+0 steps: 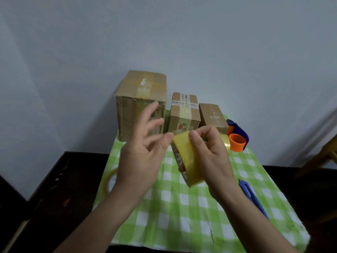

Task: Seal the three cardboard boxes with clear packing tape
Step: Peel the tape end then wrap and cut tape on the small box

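- Two hands are up over the green checked cloth (182,216), close together, with one roll of tape between them.
- Right hand (209,154): fingers curled over the top of the tape roll (187,157), thumb pressed on its outer face. It has a firm grip and the roll is held clear of the cloth, tilted on edge.
- Left hand (142,154): loosely open, fingers spread and slightly bent, palm turned toward the roll. The thumb tip touches the roll's upper rim; I cannot tell whether it has hold of a loose tape end.
- Three cardboard boxes stand in a row beyond the hands, by the wall: big box (140,99) behind the left hand's fingers, middle box (184,114) straight past the roll, small box (212,115) just beyond the right hand's knuckles. All carry tape strips on top.
- Blue and orange tape dispenser (238,134) sits to the right of the right hand, beside the small box.
- Blue knife (253,198) lies on the cloth to the right of the right forearm.
- Second tape roll (109,181) lies to the left of the left wrist, at the cloth's edge on the dark table (63,189).
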